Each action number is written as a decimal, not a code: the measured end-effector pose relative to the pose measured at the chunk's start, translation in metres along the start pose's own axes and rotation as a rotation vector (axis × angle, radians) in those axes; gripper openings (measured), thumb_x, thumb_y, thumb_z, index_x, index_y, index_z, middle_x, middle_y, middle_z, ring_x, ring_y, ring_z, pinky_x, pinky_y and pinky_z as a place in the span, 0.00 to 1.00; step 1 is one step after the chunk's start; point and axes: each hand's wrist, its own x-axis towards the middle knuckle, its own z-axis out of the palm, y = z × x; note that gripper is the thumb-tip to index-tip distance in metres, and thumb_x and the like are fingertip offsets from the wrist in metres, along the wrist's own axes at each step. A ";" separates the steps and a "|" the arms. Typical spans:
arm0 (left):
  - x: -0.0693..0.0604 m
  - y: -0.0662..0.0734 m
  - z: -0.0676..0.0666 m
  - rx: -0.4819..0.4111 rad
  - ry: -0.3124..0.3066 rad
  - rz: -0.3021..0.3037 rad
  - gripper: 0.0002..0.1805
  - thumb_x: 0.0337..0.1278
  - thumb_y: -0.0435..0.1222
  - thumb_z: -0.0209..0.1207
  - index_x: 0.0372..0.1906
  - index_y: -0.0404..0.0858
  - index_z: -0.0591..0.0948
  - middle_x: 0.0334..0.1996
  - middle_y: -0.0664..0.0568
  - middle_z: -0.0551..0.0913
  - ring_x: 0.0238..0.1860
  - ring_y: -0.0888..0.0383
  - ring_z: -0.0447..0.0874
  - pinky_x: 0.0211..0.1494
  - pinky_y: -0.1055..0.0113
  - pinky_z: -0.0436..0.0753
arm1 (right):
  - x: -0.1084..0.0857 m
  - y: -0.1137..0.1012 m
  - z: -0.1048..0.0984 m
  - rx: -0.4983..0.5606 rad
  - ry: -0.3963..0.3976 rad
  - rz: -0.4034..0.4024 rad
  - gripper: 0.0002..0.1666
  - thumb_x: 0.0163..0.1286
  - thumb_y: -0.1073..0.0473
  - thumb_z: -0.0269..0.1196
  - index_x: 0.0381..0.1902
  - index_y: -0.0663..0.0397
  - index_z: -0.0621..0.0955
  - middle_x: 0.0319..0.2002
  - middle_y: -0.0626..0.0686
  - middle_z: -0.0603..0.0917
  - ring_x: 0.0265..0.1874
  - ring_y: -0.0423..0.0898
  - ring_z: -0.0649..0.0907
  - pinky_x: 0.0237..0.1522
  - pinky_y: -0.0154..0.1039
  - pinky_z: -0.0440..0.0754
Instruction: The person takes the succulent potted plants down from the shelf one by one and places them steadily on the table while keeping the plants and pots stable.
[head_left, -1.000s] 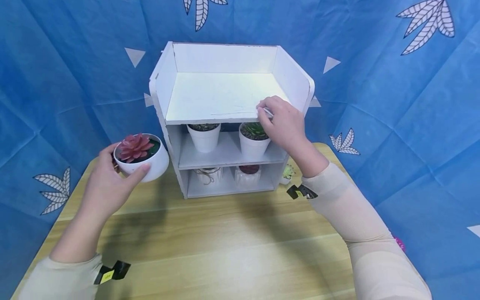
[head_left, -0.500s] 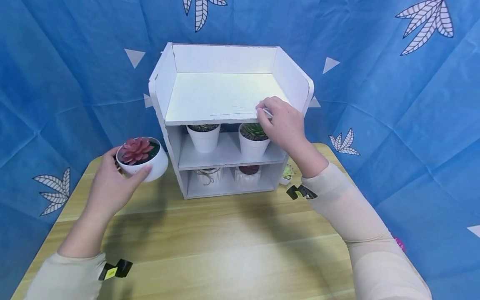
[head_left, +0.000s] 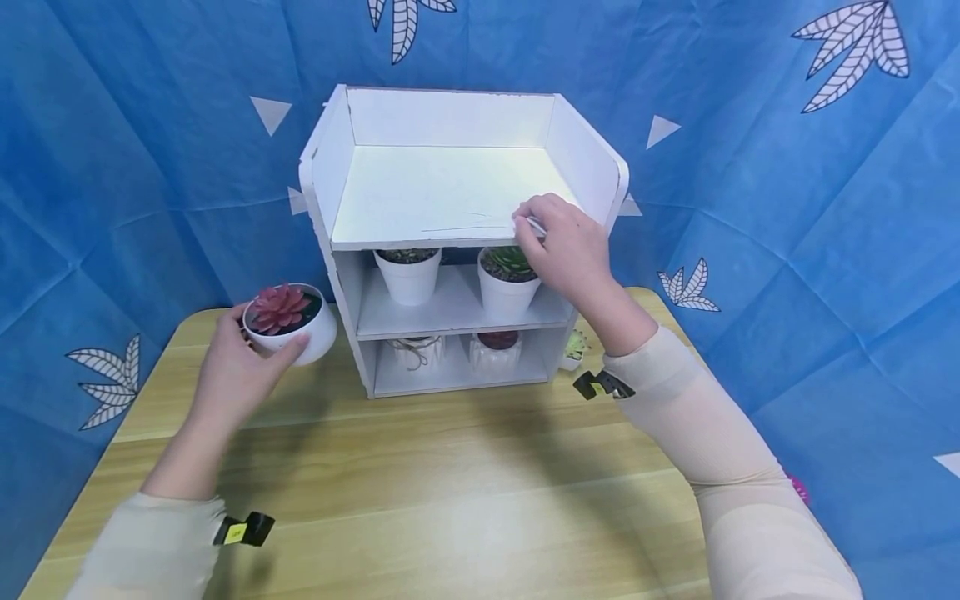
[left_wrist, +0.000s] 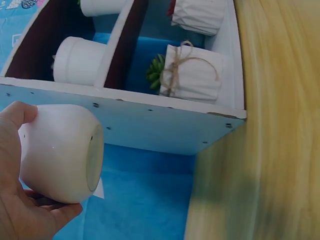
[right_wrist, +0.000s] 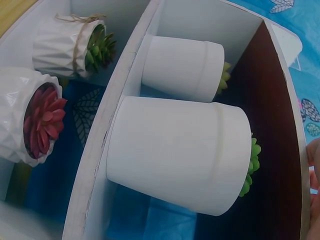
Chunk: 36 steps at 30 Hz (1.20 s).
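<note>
My left hand (head_left: 238, 363) grips a round white pot (head_left: 313, 333) with a red succulent (head_left: 279, 309), left of the white shelf unit (head_left: 450, 187); in the left wrist view the pot (left_wrist: 60, 152) hangs beside the unit's outer side, thumb and fingers on either side of it. The right hand (head_left: 567, 246) pinches the front edge of the top board near its right end. Below that edge stands a white pot (head_left: 507, 296) with a green plant, also large in the right wrist view (right_wrist: 175, 152). Another white pot (head_left: 409, 279) stands on the same shelf to the left.
On the bottom shelf are a white pot tied with twine (head_left: 417, 353) and a ribbed white pot (head_left: 495, 353). A small green succulent (head_left: 576, 344) sits right of the unit. The wooden table (head_left: 420, 475) spreads in front, with a blue patterned cloth (head_left: 165, 150) behind.
The left hand has lowered and shifted slightly right with the red succulent pot, towards the unit's left side. The right hand has stayed on the top board's edge.
</note>
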 end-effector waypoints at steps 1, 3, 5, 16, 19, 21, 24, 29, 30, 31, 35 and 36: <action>0.001 -0.002 0.001 0.000 0.002 0.001 0.58 0.58 0.60 0.63 0.77 0.28 0.48 0.70 0.26 0.60 0.67 0.28 0.63 0.63 0.30 0.67 | 0.000 0.000 0.000 0.001 0.000 0.000 0.23 0.76 0.45 0.48 0.52 0.49 0.84 0.54 0.51 0.85 0.49 0.49 0.83 0.45 0.47 0.81; 0.002 -0.004 0.004 -0.009 0.003 0.001 0.58 0.57 0.60 0.63 0.76 0.27 0.49 0.69 0.25 0.61 0.67 0.28 0.63 0.63 0.30 0.67 | 0.000 0.000 0.000 0.002 0.001 -0.002 0.23 0.76 0.45 0.48 0.52 0.49 0.84 0.54 0.51 0.85 0.49 0.49 0.83 0.45 0.47 0.81; 0.004 -0.007 0.007 -0.011 0.002 0.000 0.58 0.57 0.60 0.64 0.76 0.27 0.49 0.69 0.25 0.61 0.66 0.28 0.64 0.64 0.31 0.67 | 0.000 0.000 0.000 0.004 0.001 -0.004 0.23 0.76 0.45 0.48 0.52 0.49 0.84 0.53 0.51 0.85 0.49 0.49 0.83 0.45 0.47 0.81; 0.014 -0.022 0.023 -0.042 0.014 -0.002 0.59 0.55 0.60 0.65 0.76 0.28 0.50 0.69 0.26 0.62 0.67 0.30 0.65 0.65 0.33 0.67 | 0.002 0.000 0.000 -0.001 0.006 -0.009 0.22 0.76 0.45 0.48 0.51 0.48 0.84 0.53 0.50 0.85 0.49 0.48 0.83 0.46 0.46 0.81; 0.016 -0.027 0.027 -0.044 0.003 -0.007 0.60 0.54 0.61 0.66 0.76 0.28 0.49 0.69 0.26 0.61 0.68 0.30 0.64 0.65 0.33 0.67 | 0.002 0.000 0.000 -0.001 0.006 -0.011 0.22 0.77 0.45 0.48 0.51 0.48 0.84 0.53 0.50 0.85 0.49 0.48 0.83 0.46 0.46 0.81; 0.018 -0.030 0.030 -0.051 -0.003 -0.003 0.60 0.54 0.60 0.66 0.76 0.27 0.49 0.69 0.26 0.61 0.68 0.30 0.64 0.65 0.33 0.66 | 0.002 0.000 0.000 0.001 0.006 -0.012 0.22 0.76 0.45 0.48 0.51 0.48 0.84 0.53 0.50 0.84 0.49 0.48 0.83 0.46 0.46 0.81; 0.019 -0.033 0.033 -0.057 -0.009 0.004 0.60 0.55 0.59 0.66 0.76 0.27 0.49 0.69 0.25 0.61 0.68 0.30 0.64 0.66 0.33 0.66 | 0.002 0.000 0.001 0.003 0.008 -0.014 0.22 0.76 0.45 0.48 0.51 0.48 0.84 0.53 0.50 0.84 0.49 0.48 0.83 0.46 0.46 0.81; 0.020 -0.039 0.040 -0.066 -0.013 0.000 0.59 0.54 0.59 0.66 0.75 0.26 0.50 0.68 0.25 0.62 0.67 0.30 0.65 0.66 0.34 0.66 | 0.002 0.000 0.001 -0.004 0.002 -0.009 0.23 0.76 0.45 0.48 0.51 0.48 0.84 0.54 0.50 0.84 0.49 0.48 0.82 0.46 0.46 0.81; 0.021 -0.040 0.041 -0.068 -0.016 -0.005 0.60 0.54 0.59 0.67 0.75 0.26 0.50 0.68 0.25 0.62 0.67 0.30 0.65 0.66 0.34 0.66 | 0.002 0.000 0.001 -0.005 0.001 -0.007 0.23 0.76 0.45 0.48 0.52 0.48 0.84 0.54 0.50 0.84 0.49 0.48 0.82 0.46 0.47 0.81; 0.021 -0.042 0.043 -0.068 -0.021 -0.009 0.60 0.54 0.60 0.67 0.75 0.27 0.50 0.69 0.25 0.62 0.67 0.31 0.64 0.67 0.34 0.66 | 0.002 0.000 0.001 -0.005 0.000 -0.006 0.23 0.76 0.45 0.48 0.52 0.48 0.84 0.54 0.50 0.84 0.49 0.48 0.82 0.46 0.47 0.81; 0.022 -0.048 0.049 -0.068 -0.041 -0.025 0.62 0.52 0.61 0.67 0.76 0.27 0.49 0.69 0.26 0.61 0.68 0.30 0.63 0.67 0.34 0.65 | 0.001 0.001 0.001 -0.005 -0.001 -0.001 0.23 0.76 0.45 0.48 0.52 0.48 0.84 0.54 0.50 0.84 0.49 0.48 0.82 0.45 0.47 0.80; 0.023 -0.049 0.051 -0.068 -0.043 -0.025 0.62 0.52 0.61 0.67 0.76 0.27 0.49 0.69 0.25 0.61 0.68 0.30 0.63 0.67 0.34 0.65 | 0.000 0.001 0.001 -0.002 0.001 -0.001 0.22 0.76 0.46 0.48 0.51 0.48 0.84 0.53 0.50 0.85 0.48 0.48 0.82 0.45 0.47 0.80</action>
